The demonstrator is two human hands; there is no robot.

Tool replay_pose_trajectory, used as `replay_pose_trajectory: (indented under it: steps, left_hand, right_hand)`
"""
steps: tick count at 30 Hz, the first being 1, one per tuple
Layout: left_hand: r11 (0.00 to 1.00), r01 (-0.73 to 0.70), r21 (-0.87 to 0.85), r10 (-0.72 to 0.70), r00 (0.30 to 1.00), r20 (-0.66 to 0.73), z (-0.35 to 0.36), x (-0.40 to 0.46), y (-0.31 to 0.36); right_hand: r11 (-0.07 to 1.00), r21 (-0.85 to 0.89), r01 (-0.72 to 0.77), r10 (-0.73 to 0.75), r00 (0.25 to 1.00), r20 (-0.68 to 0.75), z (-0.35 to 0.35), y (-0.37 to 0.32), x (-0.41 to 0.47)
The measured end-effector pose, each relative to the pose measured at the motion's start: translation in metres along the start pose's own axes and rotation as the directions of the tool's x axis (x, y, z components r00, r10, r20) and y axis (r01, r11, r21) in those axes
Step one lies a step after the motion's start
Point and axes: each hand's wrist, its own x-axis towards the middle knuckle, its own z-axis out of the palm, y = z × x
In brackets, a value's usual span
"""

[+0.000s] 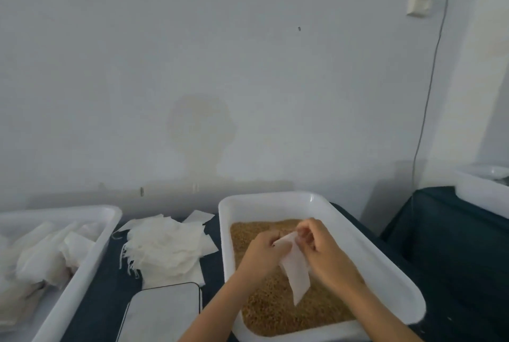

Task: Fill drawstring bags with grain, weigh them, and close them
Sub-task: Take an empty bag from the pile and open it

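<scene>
Two hands, left hand [263,252] and right hand [321,245], each grip pinching one flat white fabric bag [296,272] above one white plastic tray [275,201] of golden-brown grain [270,311].

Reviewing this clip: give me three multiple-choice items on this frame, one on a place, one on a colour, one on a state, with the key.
1. Where does the pile of empty bags lie?
A. Between the two tubs
B. Inside the grain tub
C. On the scale

2. What colour is the grain?
A. Golden brown
B. Black
C. Green

3. What state is the held bag in?
A. Tied shut and full
B. Flat, empty, held at its top by both hands
C. Lying on the scale

Key: 1 A, the pile sits on the dark cloth between the left tub and the grain tub. 2 A, it looks tan-gold. 3 B, the left hand and right hand pinch its top and it hangs limp.
</scene>
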Motion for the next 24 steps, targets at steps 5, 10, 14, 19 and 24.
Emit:
replay_pose_trajectory:
  steps: [5,10,14,19,24]
  left_hand:
    - [0.983,-0.131,0.13,0.144,0.985,-0.096,0.003,0.001,-0.015]
    - [0.971,-0.038,-0.235,0.052,0.997,0.054,0.004,-0.003,-0.006]
    - [0.959,-0.031,-0.283,0.052,0.996,0.067,0.001,-0.004,-0.006]
    - [0.958,-0.045,-0.284,0.069,0.995,0.073,0.002,-0.006,-0.006]
    - [0.966,-0.075,-0.248,0.093,0.994,0.063,0.003,-0.007,-0.005]
  right_hand:
    - [0.848,0.459,-0.266,0.21,0.963,0.171,0.003,-0.004,0.002]
    - [0.727,0.612,-0.313,0.144,0.94,0.31,0.008,0.0,0.002]
    - [0.761,0.595,-0.26,0.092,0.95,0.298,0.01,0.002,0.001]
    - [0.778,0.581,-0.239,0.07,0.952,0.298,0.009,0.002,-0.001]
    - [0.808,0.551,-0.208,0.06,0.96,0.273,0.008,0.001,-0.001]
